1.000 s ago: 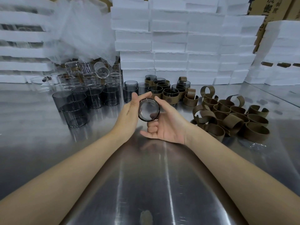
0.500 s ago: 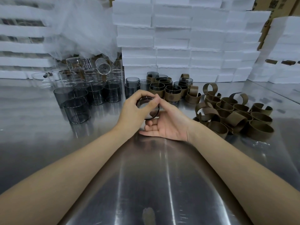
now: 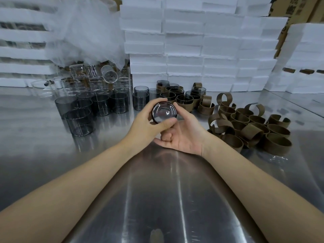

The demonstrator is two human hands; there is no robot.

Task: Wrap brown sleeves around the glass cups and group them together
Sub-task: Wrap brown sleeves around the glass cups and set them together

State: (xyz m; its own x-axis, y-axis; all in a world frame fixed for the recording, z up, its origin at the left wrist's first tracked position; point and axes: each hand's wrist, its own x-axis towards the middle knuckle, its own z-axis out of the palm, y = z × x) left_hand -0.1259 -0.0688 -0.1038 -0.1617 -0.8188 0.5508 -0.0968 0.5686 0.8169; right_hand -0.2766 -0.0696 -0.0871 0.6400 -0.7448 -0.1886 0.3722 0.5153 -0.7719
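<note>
A wall of white foam blocks stands across the back, in front of you. The steel surface runs from it to you, and both your forearms reach out over it. At the back left a crumpled plastic sheet hangs over some clear glasses, one of them tipped on its side. To your right lies a loose pile of brown sleeves, some curled open, some closed into rings. To your left stand the bare grey cups, upright and packed close. Between the two, near the foam, the sleeved cups sit grouped together. Your left hand and right hand meet above the surface at the centre. Both clasp one cup, its round end turned toward you. Your left thumb lies across its lower edge with the fingers over the top; your right hand cradles it from below and from the right. Your fingers cover its side, so I cannot tell whether a sleeve is on it.
</note>
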